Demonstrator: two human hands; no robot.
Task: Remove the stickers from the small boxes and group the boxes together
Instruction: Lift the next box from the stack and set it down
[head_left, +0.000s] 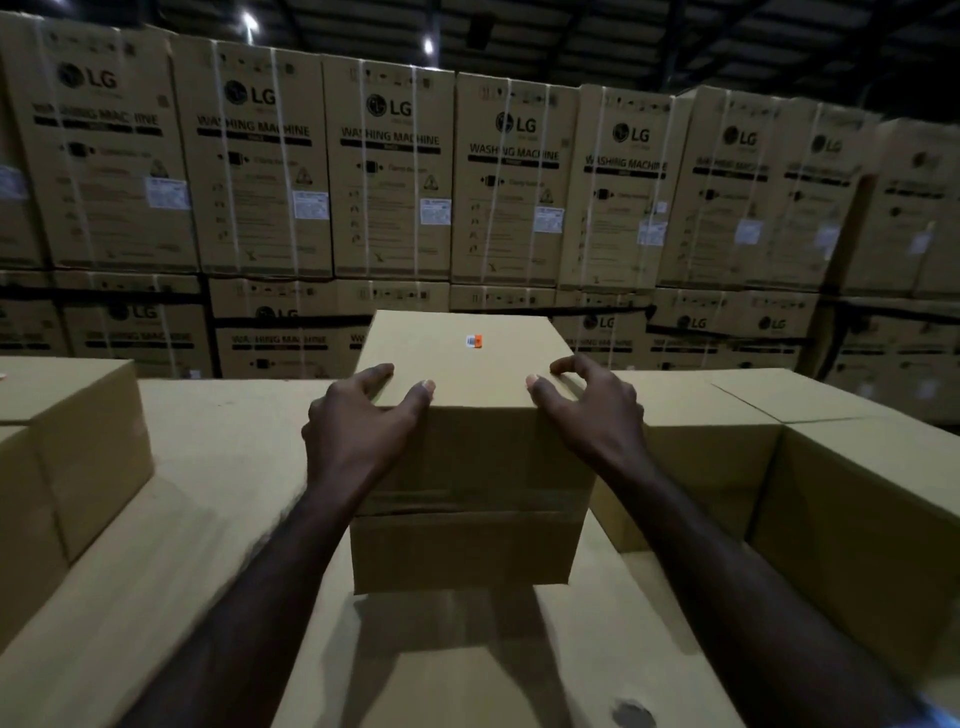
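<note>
Here both hands, left (358, 426) and right (592, 410), grip the box (467, 457) at its top near corners; a sticker (475, 341) sits on top.

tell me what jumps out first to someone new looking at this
Both hands grip the near top edge of a plain cardboard box in the centre: left hand, right hand, box. A small orange sticker sits on its top. Behind rises a wall of washing machine cartons.

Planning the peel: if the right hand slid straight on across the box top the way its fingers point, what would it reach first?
Probably the small orange and white sticker on the box top; the right hand points up and left toward it, though depth is unclear.
</note>
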